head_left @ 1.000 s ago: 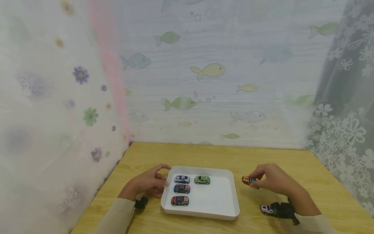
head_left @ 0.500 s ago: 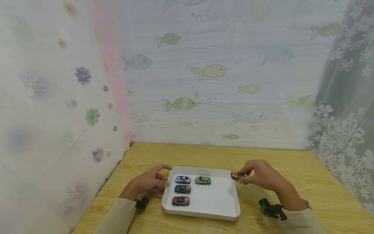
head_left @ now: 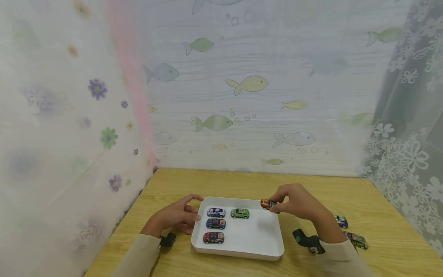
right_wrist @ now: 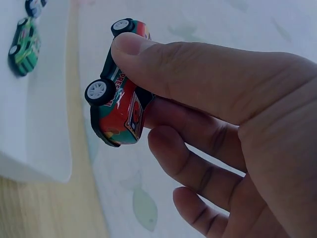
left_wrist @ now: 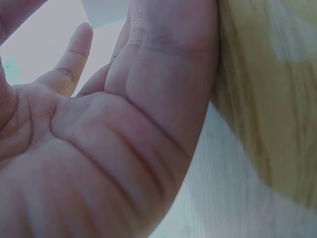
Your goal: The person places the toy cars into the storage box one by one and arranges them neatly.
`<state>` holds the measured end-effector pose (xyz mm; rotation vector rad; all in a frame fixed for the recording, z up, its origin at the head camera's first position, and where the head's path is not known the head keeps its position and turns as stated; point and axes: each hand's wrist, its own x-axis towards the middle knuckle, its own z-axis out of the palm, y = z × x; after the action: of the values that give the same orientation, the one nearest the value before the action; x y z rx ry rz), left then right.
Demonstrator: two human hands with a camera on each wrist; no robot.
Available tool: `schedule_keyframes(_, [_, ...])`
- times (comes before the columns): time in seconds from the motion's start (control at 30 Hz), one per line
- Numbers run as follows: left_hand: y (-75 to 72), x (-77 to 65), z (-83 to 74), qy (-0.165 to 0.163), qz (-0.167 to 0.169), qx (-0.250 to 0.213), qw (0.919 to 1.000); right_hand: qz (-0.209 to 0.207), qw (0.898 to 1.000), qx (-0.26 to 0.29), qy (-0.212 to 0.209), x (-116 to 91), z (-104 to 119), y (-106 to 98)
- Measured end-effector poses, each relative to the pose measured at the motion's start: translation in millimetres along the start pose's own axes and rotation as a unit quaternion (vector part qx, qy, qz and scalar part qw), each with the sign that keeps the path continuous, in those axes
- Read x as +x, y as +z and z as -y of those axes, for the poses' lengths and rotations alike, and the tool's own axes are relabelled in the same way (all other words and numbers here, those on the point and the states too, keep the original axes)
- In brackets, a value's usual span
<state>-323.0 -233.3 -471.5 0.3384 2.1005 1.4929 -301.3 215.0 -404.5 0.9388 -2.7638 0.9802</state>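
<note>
The right hand [head_left: 294, 200] pinches a small red, yellow and teal toy car [head_left: 266, 204] between thumb and fingers, holding it up at the back right corner of a white rectangular tray [head_left: 250, 240]. In the right wrist view the thumb lies across the car's side, near 2 black wheels with white hubs, and the fingers below it are bent.

The left hand [head_left: 178, 214] is loosely spread at the tray's left side, its index fingertip at the back left corner and its thumb at the left rim; the left wrist view shows mostly palm and fingers.

In the tray stand 4 more toy cars. A white car with dark markings [head_left: 216, 212] is at the back left, with a dark blue car [head_left: 216, 223] just in front of it and a red and black car [head_left: 213, 237] nearest the front. A bright green car [head_left: 240, 213] is to the right of the white car, apart from it.

The tray rests on a yellowish wood-grain worktop [head_left: 242, 184]. Beyond the right forearm are a blue and white car [head_left: 342, 221], partly hidden, and a dark green car [head_left: 358, 240]. A black wrist-worn device [head_left: 304, 238] partly covers another car [head_left: 316, 250]. A pale fish-print sheet [head_left: 256, 115] hangs behind.
</note>
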Motion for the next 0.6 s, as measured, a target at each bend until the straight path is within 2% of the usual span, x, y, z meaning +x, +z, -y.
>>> schedule_keyframes(0.3, [-0.3, 0.8, 1.7, -0.003, -0.001, -0.001, 1.0000, 0.002, 1.000, 0.012, -0.001, 13.2, 10.2, 14.3])
schedule_keyframes(0.6, [-0.4, 0.5, 0.2, 0.000, 0.001, -0.003, 1.0000, 0.024, 0.999, 0.020, 0.006, 22.1, 15.8, 37.0])
